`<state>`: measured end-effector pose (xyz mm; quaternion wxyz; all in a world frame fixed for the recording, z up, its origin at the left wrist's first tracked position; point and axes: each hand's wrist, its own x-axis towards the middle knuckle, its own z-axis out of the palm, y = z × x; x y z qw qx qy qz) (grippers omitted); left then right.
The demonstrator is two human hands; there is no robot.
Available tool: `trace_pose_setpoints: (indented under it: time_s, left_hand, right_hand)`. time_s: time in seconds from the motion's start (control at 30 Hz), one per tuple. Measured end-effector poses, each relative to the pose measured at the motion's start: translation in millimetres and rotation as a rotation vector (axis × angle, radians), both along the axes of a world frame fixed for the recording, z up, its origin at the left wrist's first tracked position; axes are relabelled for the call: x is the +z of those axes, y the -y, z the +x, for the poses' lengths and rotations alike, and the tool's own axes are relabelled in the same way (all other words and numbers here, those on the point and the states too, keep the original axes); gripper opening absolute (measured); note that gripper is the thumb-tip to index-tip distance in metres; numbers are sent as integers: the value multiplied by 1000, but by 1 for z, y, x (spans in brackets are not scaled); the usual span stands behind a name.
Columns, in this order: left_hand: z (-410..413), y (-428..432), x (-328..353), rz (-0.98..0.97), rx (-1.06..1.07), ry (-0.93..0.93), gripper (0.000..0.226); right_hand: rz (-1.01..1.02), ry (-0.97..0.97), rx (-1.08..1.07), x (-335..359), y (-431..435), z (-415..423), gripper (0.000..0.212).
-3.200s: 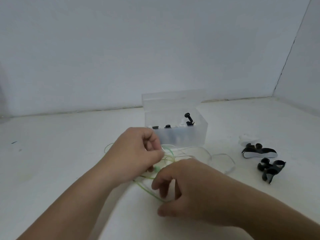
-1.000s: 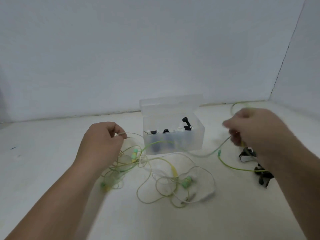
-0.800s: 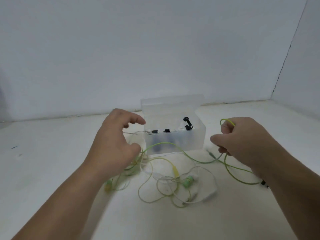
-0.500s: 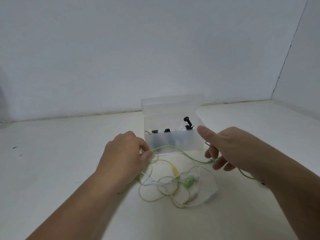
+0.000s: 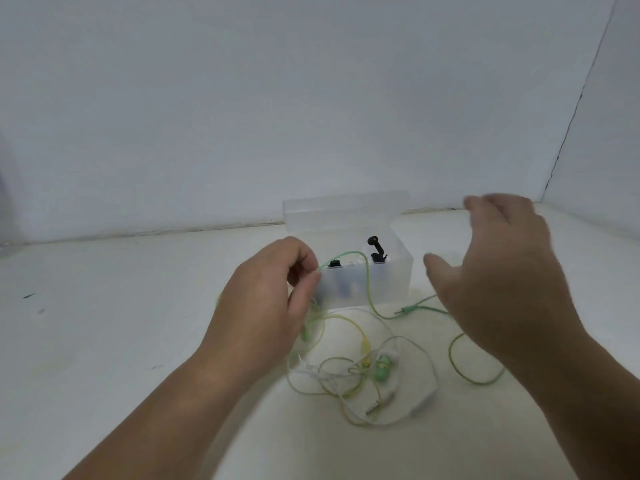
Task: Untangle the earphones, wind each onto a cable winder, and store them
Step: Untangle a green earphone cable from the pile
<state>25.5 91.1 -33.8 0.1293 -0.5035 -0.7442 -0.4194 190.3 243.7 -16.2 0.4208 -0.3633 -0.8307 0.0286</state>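
1. Several tangled earphones lie near us on the white table, before our clear box.
2. Our left hand pinches one green cable.
3. Our right hand hovers right of it, fingers spread.

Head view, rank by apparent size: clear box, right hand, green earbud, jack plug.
1. right hand and clear box: look about alike; the hand is nearer the camera and blurred, so unranked.
2. green earbud.
3. jack plug: about as long, but thinner.
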Motion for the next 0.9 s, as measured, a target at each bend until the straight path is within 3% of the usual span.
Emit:
trace_pose_setpoints:
  time_s: [0.07,0.13,0.2,0.23,0.3,0.4,0.53,0.7,0.8,0.9]
  left_hand:
    - [5,1,0,3,-66,19,18]
    - [9,1,-1,3,-139,52,18]
    - [12,1,-1,0,-189,82,19]
    - [12,1,0,-21,-200,77,21]
    - [9,1,-1,-126,-184,18,26]
    - [-4,2,-5,-276,-78,-32,28]
    - [-20,6,-1,-215,-11,110,11]
    - [-25,11,3,-216,-108,226,11]
    - [-24,11,7,-116,-219,464,13]
    - [-24,12,10,-23,-295,669,16]
  right_hand:
    - [-121,-16,331,6,15,-4,62]
    - [-343,91,535,2,27,-8,56]
    - [-379,192,595,-3,32,-10,18]
    - [-409,154,630,-2,32,-10,8]
    - [-494,-2,667,-2,28,-12,31]
    - [-732,-446,726,12,24,-8,43]
    - [-1121,-900,844,24,12,-1,46]
    - [-1303,-967,987,27,10,1,44]
    - [-1323,-975,1012,31,7,5,42]
    - [-1324,-1019,907,33,0,8,41]
